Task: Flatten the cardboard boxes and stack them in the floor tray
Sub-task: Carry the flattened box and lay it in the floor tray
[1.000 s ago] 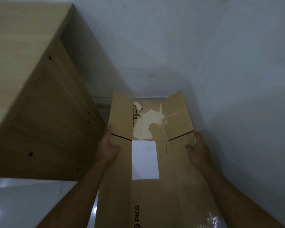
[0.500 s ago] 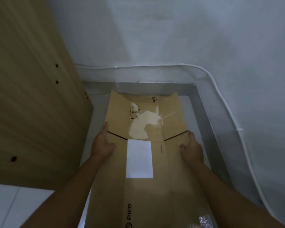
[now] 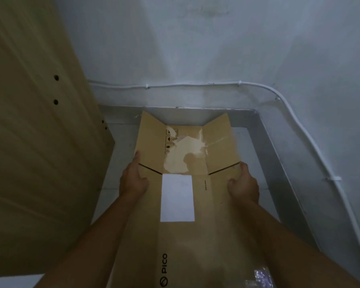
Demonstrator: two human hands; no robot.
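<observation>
I am gripping the flattened box (image 3: 181, 204) with left hand (image 3: 133, 179) and right hand (image 3: 244, 187) over the floor tray (image 3: 264, 146); its upturned flaps risk snagging the rim.

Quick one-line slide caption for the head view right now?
Both hands, left hand and right hand, grip a flattened brown cardboard box by its side edges over the grey metal floor tray.
</observation>
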